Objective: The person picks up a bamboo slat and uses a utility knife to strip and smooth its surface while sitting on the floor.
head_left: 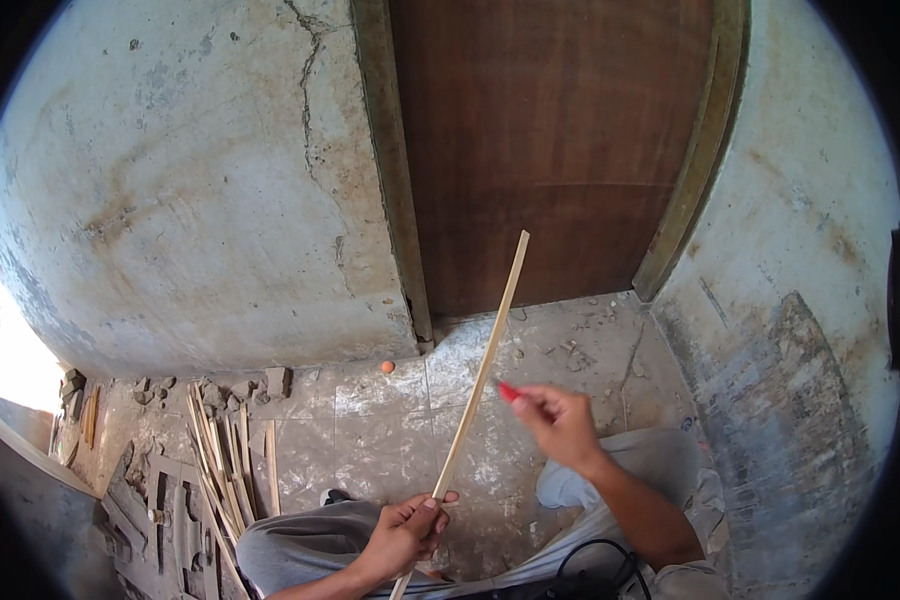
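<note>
A long, thin, pale wooden strip (485,372) slants up and away from my lap, its far end in front of the door. My left hand (406,532) is closed round its lower part, above my left knee. To the right of the strip, my right hand (562,428) is raised over my right knee. Its fingers pinch a small red object (508,392), whose tip points at the strip without seeming to touch it. Most of that object is hidden in the fingers, so its kind cannot be made out.
Several more wooden strips (232,465) lie beside my left leg. Left of them are dusty flat grey pieces (182,520). Rubble (278,381) lines the cracked wall, and a small orange ball (388,367) rests on the tiled floor. A brown door (550,140) stands ahead.
</note>
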Demonstrator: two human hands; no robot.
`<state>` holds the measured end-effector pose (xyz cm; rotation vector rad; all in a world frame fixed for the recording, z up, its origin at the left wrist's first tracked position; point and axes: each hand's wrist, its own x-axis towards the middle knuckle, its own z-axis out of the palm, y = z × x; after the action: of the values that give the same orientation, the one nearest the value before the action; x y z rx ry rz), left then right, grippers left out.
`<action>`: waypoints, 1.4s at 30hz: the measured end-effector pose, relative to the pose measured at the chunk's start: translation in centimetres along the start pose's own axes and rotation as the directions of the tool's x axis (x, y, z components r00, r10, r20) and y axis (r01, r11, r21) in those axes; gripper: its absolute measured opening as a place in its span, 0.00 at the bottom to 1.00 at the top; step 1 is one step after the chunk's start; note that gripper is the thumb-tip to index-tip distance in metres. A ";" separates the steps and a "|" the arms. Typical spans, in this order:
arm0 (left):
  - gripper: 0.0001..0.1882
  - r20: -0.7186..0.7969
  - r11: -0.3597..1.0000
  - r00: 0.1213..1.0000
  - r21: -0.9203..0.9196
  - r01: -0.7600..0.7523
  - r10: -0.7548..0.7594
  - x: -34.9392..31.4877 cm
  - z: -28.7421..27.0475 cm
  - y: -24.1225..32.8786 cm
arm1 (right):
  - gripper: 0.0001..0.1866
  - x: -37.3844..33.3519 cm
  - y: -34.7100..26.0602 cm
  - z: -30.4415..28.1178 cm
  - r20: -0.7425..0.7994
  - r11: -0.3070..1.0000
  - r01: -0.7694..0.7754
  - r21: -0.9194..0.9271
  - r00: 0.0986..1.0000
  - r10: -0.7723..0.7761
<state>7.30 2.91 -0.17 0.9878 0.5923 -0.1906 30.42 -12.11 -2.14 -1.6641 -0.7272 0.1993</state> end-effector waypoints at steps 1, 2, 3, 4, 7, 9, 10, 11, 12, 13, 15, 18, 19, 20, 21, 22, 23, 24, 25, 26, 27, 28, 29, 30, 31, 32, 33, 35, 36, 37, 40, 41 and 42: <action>0.18 -0.005 1.000 1.000 -0.002 0.002 -0.002 0.1 -0.1 0.1 | 0.13 -0.9 -0.7 0.7 0.076 0.996 0.058 -0.073 0.996 -0.052; 0.18 0.010 1.000 1.000 -0.014 -0.008 0.008 0.3 -0.1 0.2 | 0.13 -1.6 -1.3 1.1 0.076 0.996 0.056 -0.073 0.996 -0.050; 0.19 0.022 0.999 1.000 -0.028 -0.018 0.019 0.5 -0.1 0.3 | 0.13 -2.2 -1.9 1.5 0.132 0.974 0.170 -0.148 0.980 -0.150; 0.19 0.019 0.999 1.000 -0.030 -0.016 0.017 0.8 -0.2 0.3 | 0.13 -2.6 -2.2 1.8 0.196 0.935 0.283 -0.215 0.950 -0.243; 0.19 0.052 0.998 0.997 0.017 -0.065 0.064 1.5 -0.6 0.0 | 0.14 -3.4 -2.2 2.4 0.278 0.889 0.367 -0.275 0.915 -0.293; 0.19 0.063 0.982 0.989 0.128 -0.139 0.132 1.9 -1.0 -0.3 | 0.13 -3.5 -2.1 2.5 0.277 0.896 0.349 -0.275 0.921 -0.274; 0.19 0.062 0.982 0.989 0.129 -0.138 0.131 1.9 -1.0 -0.4 | 0.13 -3.4 -2.0 2.6 0.283 0.891 0.362 -0.275 0.916 -0.285; 0.19 0.042 0.984 0.989 0.095 -0.148 0.144 1.9 -0.9 -0.5 | 0.13 -3.4 -2.0 2.6 0.288 0.885 0.375 -0.277 0.911 -0.296; 0.18 0.023 0.986 0.987 0.061 -0.158 0.157 2.0 -0.9 -0.6 | 0.13 -3.4 -1.9 2.6 0.288 0.885 0.374 -0.277 0.911 -0.295; 0.18 0.024 0.986 0.987 0.062 -0.158 0.156 2.0 -0.9 -0.6 | 0.13 -3.5 -1.8 2.6 0.283 0.877 0.391 -0.279 0.906 -0.314; 0.18 0.011 0.984 0.987 0.081 -0.160 0.160 2.0 -0.9 -0.6 | 0.13 -3.5 -1.7 2.6 0.278 0.868 0.408 -0.282 0.901 -0.332; 0.17 0.002 0.978 0.984 0.109 -0.177 0.178 2.0 -0.9 -0.6 | 0.14 -3.5 -1.8 2.5 0.288 0.856 0.422 -0.300 0.895 -0.340; 0.17 0.002 0.978 0.984 0.109 -0.178 0.179 2.0 -0.9 -0.7 | 0.14 -3.4 -2.0 2.4 0.278 0.855 0.410 -0.317 0.902 -0.330; 0.17 0.005 0.978 0.982 0.091 -0.188 0.188 2.0 -1.0 -0.9 | 0.14 -3.3 -2.1 2.4 0.267 0.854 0.399 -0.334 0.909 -0.320; 0.17 0.007 0.977 0.980 0.074 -0.198 0.198 2.0 -1.0 -1.0 | 0.14 -3.2 -2.1 2.4 0.267 0.853 0.400 -0.335 0.909 -0.321; 0.17 0.008 0.977 0.980 0.074 -0.199 0.199 2.0 -1.0 -1.0 | 0.13 -3.1 -2.1 2.3 0.266 0.853 0.407 -0.328 0.906 -0.330; 0.17 -0.014 0.972 0.977 0.109 -0.209 0.211 1.9 -0.9 -1.0 | 0.13 -3.1 -2.0 2.2 0.265 0.851 0.414 -0.322 0.903 -0.339; 0.18 -0.034 0.965 0.974 0.144 -0.217 0.224 1.9 -0.9 -1.0 | 0.13 -3.1 -2.0 2.2 0.264 0.851 0.415 -0.322 0.903 -0.340; 0.18 -0.034 0.965 0.974 0.144 -0.218 0.225 1.9 -0.8 -1.0 | 0.13 -3.2 -2.0 2.3 0.266 0.829 0.431 -0.355 0.897 -0.352; 0.18 -0.041 0.960 0.971 0.164 -0.225 0.235 1.9 -0.8 -0.9 | 0.13 -3.2 -2.0 2.3 0.268 0.807 0.446 -0.387 0.892 -0.365; 0.18 -0.048 0.955 0.968 0.184 -0.232 0.244 1.9 -0.8 -0.9 | 0.13 -3.3 -2.0 2.4 0.267 0.807 0.446 -0.387 0.892 -0.365; 0.18 -0.048 0.955 0.968 0.185 -0.232 0.244 1.9 -0.7 -0.9 | 0.13 -3.3 -2.0 2.4 0.259 0.806 0.445 -0.390 0.893 -0.368; 0.18 -0.051 0.959 0.969 0.165 -0.231 0.242 2.0 -0.7 -1.0 | 0.13 -3.3 -1.9 2.4 0.251 0.805 0.444 -0.393 0.894 -0.370; 0.18 -0.054 0.963 0.970 0.145 -0.229 0.239 2.0 -0.7 -1.0 | 0.13 -3.3 -2.0 2.5 0.251 0.806 0.443 -0.393 0.895 -0.370; 0.18 -0.053 0.963 0.970 0.145 -0.229 0.239 2.0 -0.7 -1.1 | 0.13 -3.3 -2.1 2.6 0.246 0.803 0.440 -0.402 0.897 -0.368; 0.18 -0.055 0.961 0.969 0.147 -0.233 0.243 1.9 -0.8 -1.1 | 0.13 -3.3 -2.1 2.6 0.240 0.801 0.436 -0.410 0.899 -0.366; 0.18 -0.056 0.960 0.967 0.149 -0.236 0.247 1.9 -0.8 -1.0 | 0.13 -3.3 -2.2 2.7 0.240 0.802 0.435 -0.409 0.899 -0.366; 0.18 -0.058 0.963 0.970 0.149 -0.226 0.237 1.8 -0.7 -0.8 | 0.13 -3.3 -2.1 2.7 0.232 0.796 0.441 -0.414 0.897 -0.377; 0.18 -0.060 0.965 0.972 0.148 -0.216 0.227 1.8 -0.7 -0.7 | 0.13 -3.2 -2.1 2.7 0.231 0.796 0.441 -0.415 0.897 -0.376; 0.18 -0.059 0.965 0.972 0.149 -0.216 0.227 1.7 -0.6 -0.5 | 0.13 -3.2 -2.1 2.7 0.233 0.792 0.438 -0.425 0.898 -0.372; 0.19 -0.056 0.972 0.976 0.114 -0.204 0.211 1.6 -0.5 -0.5 | 0.13 -3.2 -1.9 2.8 0.228 0.787 0.436 -0.435 0.900 -0.372; 0.19 -0.058 0.967 0.973 0.142 -0.213 0.223 1.6 -0.6 -0.6 | 0.13 -3.2 -1.8 2.9 0.222 0.786 0.440 -0.434 0.898 -0.380; 0.18 -0.059 0.960 0.970 0.170 -0.222 0.235 1.6 -0.6 -0.6 | 0.13 -3.3 -1.9 2.9 0.221 0.787 0.439 -0.434 0.899 -0.379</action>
<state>8.16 3.23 -1.76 1.2177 0.5346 0.0066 25.73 -11.43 -1.93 -1.9118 -1.2949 -0.2119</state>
